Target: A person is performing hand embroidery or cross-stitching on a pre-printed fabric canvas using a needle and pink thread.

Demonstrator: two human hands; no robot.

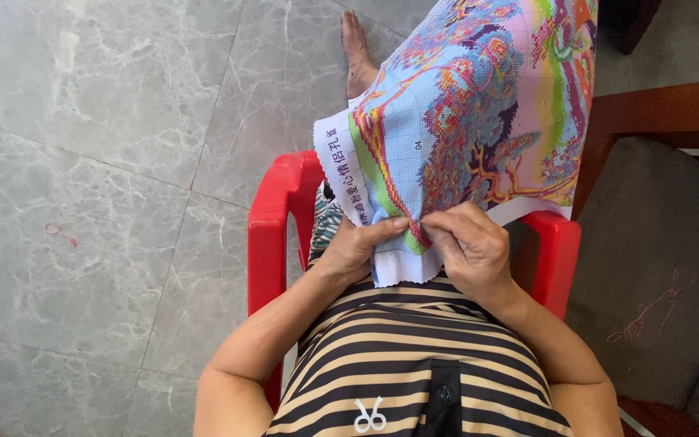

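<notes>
1. Left hand (357, 247) pinches the near hem of the cross-stitch cloth (479, 105), thumb on top.
2. The cloth drapes over the lap in the red chair (273, 218); it looks light, soft and floppy, best gripped at the hem.
3. Right hand (471, 247), fingers closed, pinches the hem beside the left.

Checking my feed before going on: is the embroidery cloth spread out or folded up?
Spread out: the embroidery cloth drapes open over the lap, pinched at its near edge by left hand and right hand.
</notes>
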